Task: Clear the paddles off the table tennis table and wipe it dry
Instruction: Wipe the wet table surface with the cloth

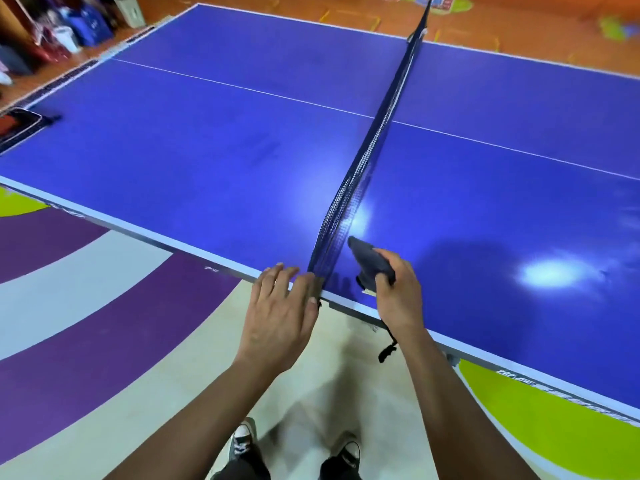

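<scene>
Blue tabletop fills most of the view, the table [207,168] running from the upper left to the right edge of the frame, with a striped purple, white and green floor [86,323] below it and bags [79,26] stacked in the upper left corner. A dark net [374,140] crosses the middle of the picture.

At lower centre the left hand [280,313] lies with straight fingers on the table's near edge, touching the near end of the net and holding nothing. Just right of it, the right hand [398,292] is curled round a bunched dark cloth [370,261], which rests on or just above the surface beside the net; which of the two I cannot tell.

The step looks like wiping the right half, starting at the net. To do it well, I would open the cloth out flatter so more of it meets the table, press evenly, and draw overlapping strokes away from the net toward the bright glare patch [550,271] at the right, keeping the cloth clear of the mesh.

What looks like a red paddle [17,126] with a dark rim sits at the far left of the frame on the table's corner, well apart from both hands and on the other side of the net from the cloth.
</scene>
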A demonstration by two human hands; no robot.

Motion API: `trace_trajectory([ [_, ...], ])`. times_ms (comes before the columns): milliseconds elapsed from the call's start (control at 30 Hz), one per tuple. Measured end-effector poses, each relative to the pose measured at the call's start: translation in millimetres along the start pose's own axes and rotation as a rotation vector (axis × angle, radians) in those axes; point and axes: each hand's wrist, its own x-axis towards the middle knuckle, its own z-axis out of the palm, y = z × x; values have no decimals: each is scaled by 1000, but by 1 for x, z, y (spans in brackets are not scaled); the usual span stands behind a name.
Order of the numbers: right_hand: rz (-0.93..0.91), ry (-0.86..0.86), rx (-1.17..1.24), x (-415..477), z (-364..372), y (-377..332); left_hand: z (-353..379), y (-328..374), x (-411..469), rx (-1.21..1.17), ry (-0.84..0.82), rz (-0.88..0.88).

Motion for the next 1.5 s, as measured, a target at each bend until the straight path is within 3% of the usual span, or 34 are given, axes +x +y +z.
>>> trace_trajectory([
  [200,-112,67,10,-9,61,-79,-28,-96,-12,-16,-35,-19],
  [367,-116,139,55,-4,110,-124,-41,-166,-22,-8,-31,6],
  [600,-65,98,56,30,174,-152,-23,-229,-9,-3,-70,-33],
  [833,-2,139,-389,75,248,-115,13,-266,40,15,-200,-46],
  [1000,199,-242,-548,79,310,-60,47,-286,77,28,-260,-21],
  [1167,-116,20,-569,86,308,-33,69,-299,100,4,-349,-3],
  [1300,-253,-68,-567,95,297,-4,94,-313,121,-41,-410,47],
  [1500,-247,-107,-690,96,306,11,114,-328,155,-87,-426,161],
])
